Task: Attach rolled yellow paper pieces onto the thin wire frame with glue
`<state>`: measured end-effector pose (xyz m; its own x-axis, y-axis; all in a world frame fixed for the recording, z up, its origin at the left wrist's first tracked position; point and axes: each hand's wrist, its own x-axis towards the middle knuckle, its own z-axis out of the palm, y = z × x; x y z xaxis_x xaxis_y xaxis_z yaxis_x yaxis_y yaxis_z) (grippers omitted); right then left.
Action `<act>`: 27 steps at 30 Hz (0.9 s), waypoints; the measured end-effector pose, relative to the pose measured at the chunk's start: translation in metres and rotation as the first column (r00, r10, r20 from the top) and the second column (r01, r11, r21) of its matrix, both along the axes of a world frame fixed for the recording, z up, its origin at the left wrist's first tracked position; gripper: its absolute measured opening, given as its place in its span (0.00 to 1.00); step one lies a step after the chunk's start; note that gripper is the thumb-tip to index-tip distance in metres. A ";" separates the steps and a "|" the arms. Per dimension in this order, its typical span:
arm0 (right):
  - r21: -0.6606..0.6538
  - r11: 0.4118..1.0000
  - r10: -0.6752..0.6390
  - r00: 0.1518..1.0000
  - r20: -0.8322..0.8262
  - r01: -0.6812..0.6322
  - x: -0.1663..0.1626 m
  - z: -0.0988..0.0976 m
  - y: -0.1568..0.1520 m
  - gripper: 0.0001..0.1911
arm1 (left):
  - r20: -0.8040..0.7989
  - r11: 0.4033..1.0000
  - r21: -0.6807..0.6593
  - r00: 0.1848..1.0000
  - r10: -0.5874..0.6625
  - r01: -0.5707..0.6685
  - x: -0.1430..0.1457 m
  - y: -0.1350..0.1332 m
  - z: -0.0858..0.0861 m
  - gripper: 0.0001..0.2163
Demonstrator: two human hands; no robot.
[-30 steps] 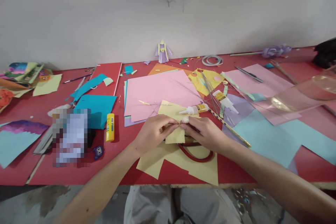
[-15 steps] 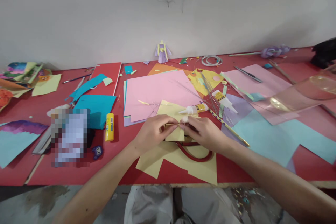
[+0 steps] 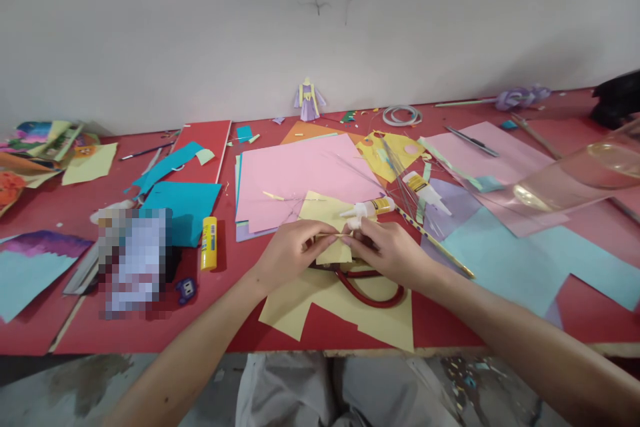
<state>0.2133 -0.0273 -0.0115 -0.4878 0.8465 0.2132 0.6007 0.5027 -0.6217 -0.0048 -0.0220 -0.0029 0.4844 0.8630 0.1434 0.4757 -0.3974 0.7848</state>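
Note:
Both my hands meet over a small pale yellow paper piece (image 3: 336,252) at the near middle of the red table (image 3: 240,267). My left hand (image 3: 291,248) pinches its left side with closed fingers. My right hand (image 3: 387,250) pinches the right side, fingertips almost touching the left ones. A thin stick or rolled edge runs between the fingertips. Below the hands lie red-handled scissors (image 3: 370,287) on a larger cut yellow sheet (image 3: 385,323). A white glue bottle (image 3: 367,207) lies just beyond my right hand.
A pink sheet stack (image 3: 300,177), teal paper (image 3: 183,203), a yellow glue stick (image 3: 209,242), a striped pencil (image 3: 435,243), a second glue bottle (image 3: 425,192), light blue paper (image 3: 520,260) and a paper doll (image 3: 309,99) by the wall. A blurred patch sits at left (image 3: 133,260).
The hands stay over the small yellow piece; the fingertips have shifted slightly as they work its top edge. The view has drifted a little.

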 end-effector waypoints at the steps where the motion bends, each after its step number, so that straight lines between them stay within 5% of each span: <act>1: -0.009 1.000 0.003 1.000 -0.002 -0.003 0.000 0.000 0.000 0.08 | 0.004 1.000 0.005 1.000 -0.001 0.001 0.000 0.000 0.000 0.10; 10: 0.038 0.998 0.043 0.996 0.074 -0.046 0.000 -0.002 0.001 0.18 | 0.047 0.997 0.078 0.999 -0.015 0.012 0.001 -0.002 0.001 0.09; 27: -0.090 0.996 0.012 1.000 -0.005 -0.012 0.000 0.002 0.000 0.16 | 0.068 0.999 0.048 0.997 -0.024 0.021 0.000 -0.002 0.002 0.08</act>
